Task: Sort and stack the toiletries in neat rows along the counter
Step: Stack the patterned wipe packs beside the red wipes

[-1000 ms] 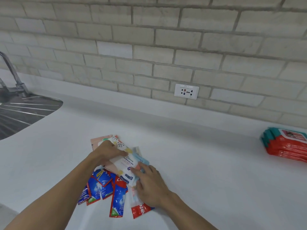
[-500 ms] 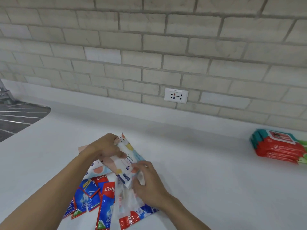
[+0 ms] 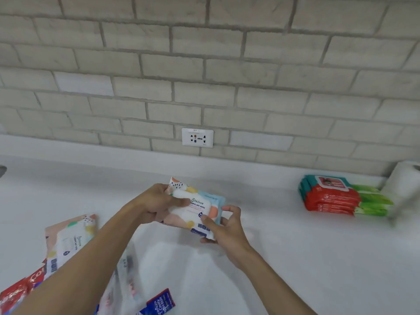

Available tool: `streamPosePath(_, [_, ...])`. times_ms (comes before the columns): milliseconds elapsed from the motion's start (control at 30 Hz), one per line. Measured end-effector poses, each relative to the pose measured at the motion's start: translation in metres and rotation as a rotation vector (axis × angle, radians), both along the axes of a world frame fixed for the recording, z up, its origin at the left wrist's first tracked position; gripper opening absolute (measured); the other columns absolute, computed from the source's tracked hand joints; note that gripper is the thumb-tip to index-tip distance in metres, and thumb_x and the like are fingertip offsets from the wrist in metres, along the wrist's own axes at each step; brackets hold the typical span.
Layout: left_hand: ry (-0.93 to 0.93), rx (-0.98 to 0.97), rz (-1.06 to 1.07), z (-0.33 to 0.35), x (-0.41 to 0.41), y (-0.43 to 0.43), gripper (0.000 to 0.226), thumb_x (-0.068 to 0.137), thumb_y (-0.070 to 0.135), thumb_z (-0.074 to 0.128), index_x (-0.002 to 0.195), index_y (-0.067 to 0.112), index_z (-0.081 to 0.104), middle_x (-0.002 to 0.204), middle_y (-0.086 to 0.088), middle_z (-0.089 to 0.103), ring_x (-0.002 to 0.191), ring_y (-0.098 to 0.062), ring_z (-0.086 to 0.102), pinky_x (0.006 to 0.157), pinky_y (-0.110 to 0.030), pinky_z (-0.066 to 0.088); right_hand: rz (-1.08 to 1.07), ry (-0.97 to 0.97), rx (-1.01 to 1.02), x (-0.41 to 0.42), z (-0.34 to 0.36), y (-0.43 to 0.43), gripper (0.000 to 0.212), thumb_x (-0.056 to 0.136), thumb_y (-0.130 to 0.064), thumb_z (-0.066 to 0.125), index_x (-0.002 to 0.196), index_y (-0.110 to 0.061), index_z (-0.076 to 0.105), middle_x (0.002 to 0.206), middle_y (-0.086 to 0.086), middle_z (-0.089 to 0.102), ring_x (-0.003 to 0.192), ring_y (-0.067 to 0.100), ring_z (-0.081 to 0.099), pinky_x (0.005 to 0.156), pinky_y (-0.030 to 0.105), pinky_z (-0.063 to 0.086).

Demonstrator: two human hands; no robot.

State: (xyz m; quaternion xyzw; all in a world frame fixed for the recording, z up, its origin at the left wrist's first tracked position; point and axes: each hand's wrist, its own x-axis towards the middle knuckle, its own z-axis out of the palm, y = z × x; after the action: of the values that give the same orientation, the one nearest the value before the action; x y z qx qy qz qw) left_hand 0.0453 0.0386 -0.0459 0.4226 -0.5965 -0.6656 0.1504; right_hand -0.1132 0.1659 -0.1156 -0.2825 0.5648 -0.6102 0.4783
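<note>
In the head view the lower left is hard to read. A blurred, see-through plastic wrapper (image 3: pixel 127 280) lies partly under the left forearm, and its contents cannot be made out. A cluster of red foil sachets (image 3: pixel 18 292) is cut off by the bottom left corner, and a dark blue sachet with white lettering (image 3: pixel 160 303) runs off the bottom edge. At the far right a white paper roll (image 3: pixel 404 185) is smeared and clipped by the frame (whether it stands straight or leans, I cannot tell). The surface is a smooth white counter (image 3: pixel 295 258) with a low white upstand, backed by a pale grey brick wall (image 3: pixel 204 64) with a white wall socket (image 3: pixel 197 137) just above the upstand. At the back right, just beside the roll, flat red wipe packs with green ends (image 3: pixel 329 198) lie one on another in a stack near the upstand. A soft white wet-wipe pack with pastel blotches (image 3: pixel 195 208) is held over the middle of the counter, tilted, between both hands. The left hand (image 3: pixel 156 205) grips its left end with the fingers curled round it. The right hand (image 3: pixel 223 233) holds its right end, thumb pressed on the front face and fingers wrapped behind. A second matching pastel pack (image 3: pixel 70 242) lies flat on the counter at the left, beside the left forearm and well apart from the held one.
</note>
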Motion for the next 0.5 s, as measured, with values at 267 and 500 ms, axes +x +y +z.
streamPosePath(267, [0.043, 0.120, -0.069, -0.023, -0.088, -0.002, 0.032, 0.084, -0.001, 0.069, 0.114, 0.005, 0.063, 0.110, -0.015, 0.072, 0.101, -0.033, 0.069, 0.089, -0.052, 0.053, -0.163, 0.126, 0.009, -0.085, -0.002, 0.023, 0.042, 0.082, -0.011, 0.077, 0.106, -0.026, 0.046, 0.111, 0.011, 0.064, 0.078, 0.023, 0.075, 0.060, 0.035, 0.060])
streamPosePath(500, [-0.018, 0.053, 0.002, -0.040, -0.166, 0.002, 0.035, 0.075, -0.007, 0.075, 0.103, 0.007, 0.060, 0.092, -0.010, 0.072, 0.075, -0.024, 0.070, 0.058, -0.033, 0.055, -0.264, 0.278, 0.061, -0.152, -0.009, 0.031, 0.025, 0.084, -0.008, 0.073, 0.101, -0.017, 0.056, 0.106, -0.006, 0.059, 0.075, 0.018, 0.074, 0.059, 0.034, 0.061])
